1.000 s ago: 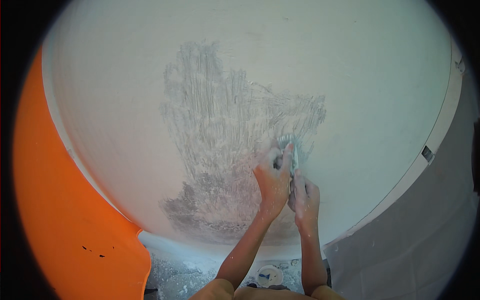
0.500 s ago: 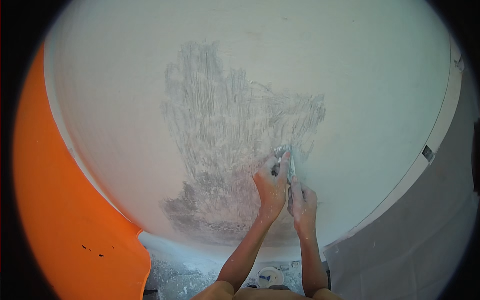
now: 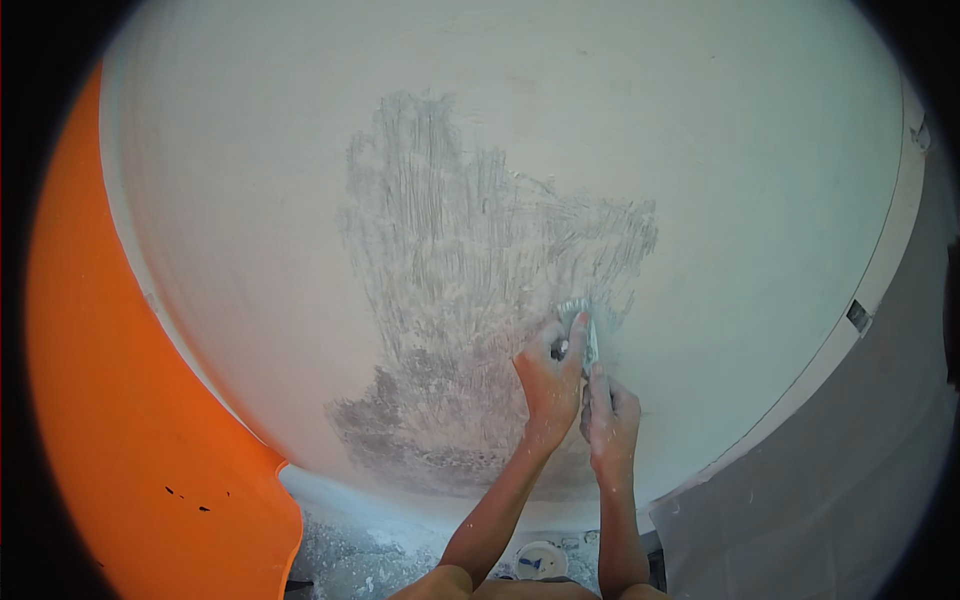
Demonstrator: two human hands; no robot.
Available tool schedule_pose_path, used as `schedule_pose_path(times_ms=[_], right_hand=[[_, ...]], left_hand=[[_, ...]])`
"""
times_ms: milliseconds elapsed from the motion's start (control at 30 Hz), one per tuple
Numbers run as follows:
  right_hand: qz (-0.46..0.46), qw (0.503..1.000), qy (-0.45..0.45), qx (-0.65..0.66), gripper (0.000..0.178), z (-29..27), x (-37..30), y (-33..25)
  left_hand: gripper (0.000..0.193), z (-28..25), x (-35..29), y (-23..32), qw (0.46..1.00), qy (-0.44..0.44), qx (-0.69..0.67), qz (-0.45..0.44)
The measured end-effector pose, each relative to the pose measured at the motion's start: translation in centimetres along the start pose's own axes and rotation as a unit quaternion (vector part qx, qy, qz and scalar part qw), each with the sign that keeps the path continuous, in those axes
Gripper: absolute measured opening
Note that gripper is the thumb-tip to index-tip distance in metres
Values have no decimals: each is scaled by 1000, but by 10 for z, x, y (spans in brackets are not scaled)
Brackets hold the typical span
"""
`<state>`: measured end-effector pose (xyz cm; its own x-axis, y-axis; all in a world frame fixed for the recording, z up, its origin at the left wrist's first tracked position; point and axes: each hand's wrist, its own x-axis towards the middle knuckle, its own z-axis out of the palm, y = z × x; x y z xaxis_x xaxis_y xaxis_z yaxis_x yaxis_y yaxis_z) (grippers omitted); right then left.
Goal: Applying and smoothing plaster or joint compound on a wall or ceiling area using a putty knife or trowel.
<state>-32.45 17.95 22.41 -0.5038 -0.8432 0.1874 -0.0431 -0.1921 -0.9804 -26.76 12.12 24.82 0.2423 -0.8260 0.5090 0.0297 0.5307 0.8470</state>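
Note:
Both my hands are together at the lower middle of a pale, smooth wall panel [image 3: 760, 200]. My right hand [image 3: 611, 410] is closed round the lower end of a small pale scraper-like tool [image 3: 593, 338], smeared with white; its exact kind is hard to make out. Beside it, my left hand [image 3: 550, 375] is closed at the tool's upper end, thumb pointing up along it and fingers curled. The tool's streaked top edge meets the panel. Around and above the hands spreads a rough grey patch [image 3: 440, 240] with vertical streaks, darker at the lower left. White dust coats my fingers.
An orange sheet [image 3: 150, 400] with dark spots borders the panel on the left. Grey sheeting [image 3: 800, 500] lies on the right, beyond a pale edge strip [image 3: 800, 385]. Below, a white tub [image 3: 541, 560] with something blue inside stands on a white-spattered floor [image 3: 360, 550].
The view has shifted slightly, so the panel's patch sits a little lower and further right. Both hands keep the same grip on the tool, near the same spot.

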Motion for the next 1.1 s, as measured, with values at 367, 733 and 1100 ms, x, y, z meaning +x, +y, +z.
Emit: schedule_pose_path(times_ms=[367, 733, 1100], right_hand=[[-103, 995, -12, -10, 41, 5, 35, -9], [-89, 995, -28, -31, 40, -6, 28, -15], [-76, 995, -25, -61, 41, -3, 27, -9]], left_hand=[[40, 8, 28, 1, 999, -11, -9, 48], [36, 12, 29, 1, 995, 18, -34, 87], [35, 3, 28, -11, 998, -7, -41, 47]])
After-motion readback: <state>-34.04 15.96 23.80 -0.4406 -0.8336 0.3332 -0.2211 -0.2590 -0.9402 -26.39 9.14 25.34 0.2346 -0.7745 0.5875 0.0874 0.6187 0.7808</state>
